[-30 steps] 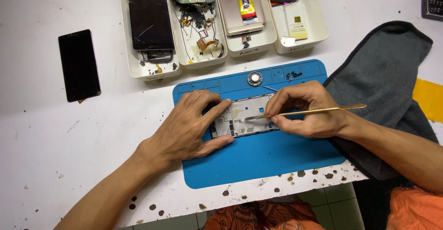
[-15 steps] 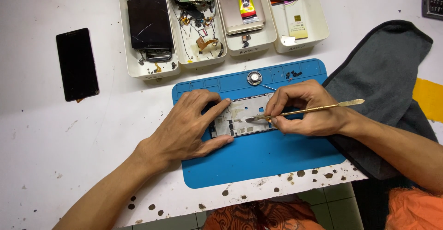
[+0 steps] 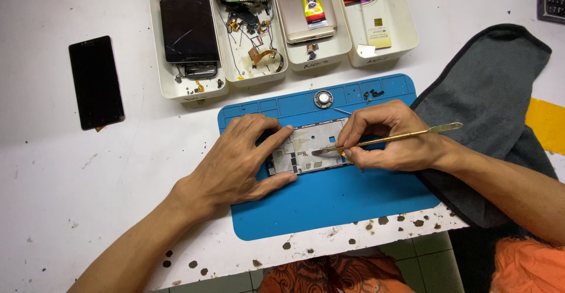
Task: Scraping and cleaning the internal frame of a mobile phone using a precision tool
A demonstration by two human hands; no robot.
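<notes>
The person is working on an opened phone frame (image 3: 309,152), which is lying flat on the blue work mat (image 3: 329,205) near the front edge of the white bench (image 3: 88,199), roughly at the mat's middle. The left hand (image 3: 244,163) is pinning the frame's left end down, thumb along its near edge and fingers spread over the far corner; that grip is loose and open-fingered, pressing rather than clasping. The right hand (image 3: 391,137) is closing its fingertips around a thin metal spudger (image 3: 388,140), pen-fashion, with the flat tip resting on the inside of the frame and the other end pointing out over the grey cloth (image 3: 494,93) at the bench's right side.

This looks like the scraping or prying step, clearing residue or lifting a part from the frame's inner face. The next move seems to call for a shallow blade angle, steady downward hold from the left hand, and short strokes so the tip does not skid.

Along the far edge of the bench are sitting white trays (image 3: 188,81) with a cracked screen, a circuit board, a tube of glue and loose parts. A black phone (image 3: 96,82) is lying toward the left edge, and a small round speaker (image 3: 323,98) is resting on the mat's far rim.
</notes>
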